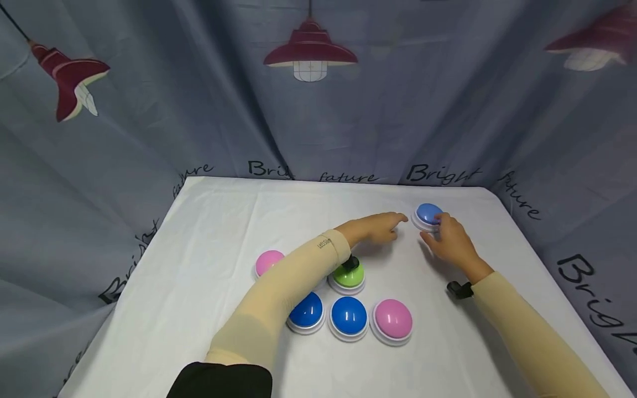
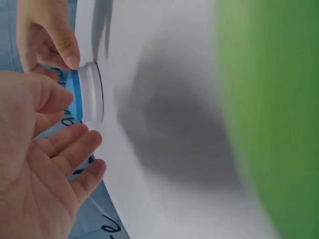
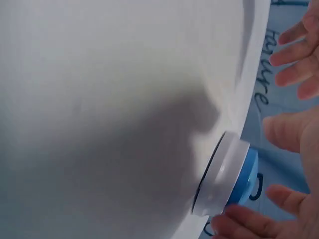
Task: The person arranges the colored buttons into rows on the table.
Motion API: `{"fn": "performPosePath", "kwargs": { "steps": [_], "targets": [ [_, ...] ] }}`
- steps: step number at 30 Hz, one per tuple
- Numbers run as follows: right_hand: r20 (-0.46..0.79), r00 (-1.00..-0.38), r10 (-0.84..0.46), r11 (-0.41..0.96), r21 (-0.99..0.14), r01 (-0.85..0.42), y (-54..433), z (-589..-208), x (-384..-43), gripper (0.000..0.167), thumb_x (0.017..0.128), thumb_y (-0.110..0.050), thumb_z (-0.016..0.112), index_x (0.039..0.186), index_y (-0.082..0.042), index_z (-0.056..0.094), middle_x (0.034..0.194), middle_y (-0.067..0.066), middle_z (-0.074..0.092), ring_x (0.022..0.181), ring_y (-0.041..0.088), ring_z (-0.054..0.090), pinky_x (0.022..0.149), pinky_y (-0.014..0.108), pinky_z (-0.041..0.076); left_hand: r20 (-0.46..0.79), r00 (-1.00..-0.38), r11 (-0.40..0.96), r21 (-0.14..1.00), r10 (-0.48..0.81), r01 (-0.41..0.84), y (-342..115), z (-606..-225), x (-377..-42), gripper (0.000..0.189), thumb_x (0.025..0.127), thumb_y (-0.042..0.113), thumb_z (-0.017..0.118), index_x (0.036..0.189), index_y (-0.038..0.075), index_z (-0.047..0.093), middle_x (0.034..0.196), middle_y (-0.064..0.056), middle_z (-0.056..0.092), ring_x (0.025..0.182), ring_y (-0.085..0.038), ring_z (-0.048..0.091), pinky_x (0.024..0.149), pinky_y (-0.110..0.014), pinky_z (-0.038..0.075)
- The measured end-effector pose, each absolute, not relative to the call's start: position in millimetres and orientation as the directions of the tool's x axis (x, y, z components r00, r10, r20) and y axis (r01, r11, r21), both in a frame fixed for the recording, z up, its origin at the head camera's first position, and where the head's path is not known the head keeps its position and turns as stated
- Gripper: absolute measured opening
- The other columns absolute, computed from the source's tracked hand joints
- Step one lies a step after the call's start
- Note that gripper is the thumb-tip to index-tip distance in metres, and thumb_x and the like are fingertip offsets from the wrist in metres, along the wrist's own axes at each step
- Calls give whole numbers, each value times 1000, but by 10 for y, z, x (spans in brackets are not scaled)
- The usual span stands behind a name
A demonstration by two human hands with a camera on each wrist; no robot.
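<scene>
A blue dome push button [image 1: 428, 214] on a white round base sits near the back right of the table. My right hand [image 1: 452, 241] is at its right side, with fingertips at the dome's edge and the thumb apart from it in the right wrist view. From the left, my left hand [image 1: 378, 227] reaches toward the same button, its index finger pointing at the base. Its fingers are loosely bent and hold nothing in the left wrist view. Under the left wrist is a green button [image 1: 349, 276], partly covered by the wrist camera.
In front of the left arm stand two blue buttons [image 1: 349, 315] and a pink button [image 1: 393, 319] in a row. Another pink button [image 1: 269, 260] is partly hidden behind the left sleeve. White cloth covers the table [image 1: 209, 221]; a grey-blue printed curtain [image 1: 378, 110] hangs behind.
</scene>
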State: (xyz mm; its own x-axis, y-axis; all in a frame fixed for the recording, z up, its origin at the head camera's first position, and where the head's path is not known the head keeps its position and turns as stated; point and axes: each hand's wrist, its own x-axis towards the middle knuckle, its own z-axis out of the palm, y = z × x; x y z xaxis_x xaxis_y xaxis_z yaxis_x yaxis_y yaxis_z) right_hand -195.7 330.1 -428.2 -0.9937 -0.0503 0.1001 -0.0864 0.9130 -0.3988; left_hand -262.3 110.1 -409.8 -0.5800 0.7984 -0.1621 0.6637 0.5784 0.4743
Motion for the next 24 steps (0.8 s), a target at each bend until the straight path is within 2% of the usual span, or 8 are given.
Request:
{"fn": "performPosePath", "kwargs": {
  "steps": [5, 13, 24],
  "targets": [
    [84, -995, 48, 915, -404, 10, 3347, -4233, -2082, 73, 91, -25, 69, 135, 19, 31, 122, 43, 42, 112, 56, 46, 96, 68, 40, -158, -614, 596, 512, 773, 619, 1257, -4084, -2714, 56, 101, 12, 49, 154, 9, 30, 155, -5, 37, 144, -13, 29, 114, -18, 19],
    [-4, -999, 32, 903, -429, 31, 3363, -4312, -2298, 81, 91, -29, 69, 140, 17, 24, 129, 43, 39, 120, 55, 43, 102, 65, 36, -151, -693, 637, 565, 705, 524, 1360, -4206, -2795, 67, 99, 10, 50, 157, 4, 17, 160, -10, 27, 147, -17, 23, 116, -19, 15],
    [-11, -999, 45, 882, -470, 45, 3466, -4412, -2393, 82, 92, -28, 68, 142, 16, 20, 134, 44, 35, 123, 57, 40, 105, 66, 33, -143, -698, 568, 704, 702, 427, 1686, -4223, -2724, 67, 99, 14, 55, 156, 5, 21, 156, -10, 37, 142, -16, 34, 113, -22, 25]
  ]
}}
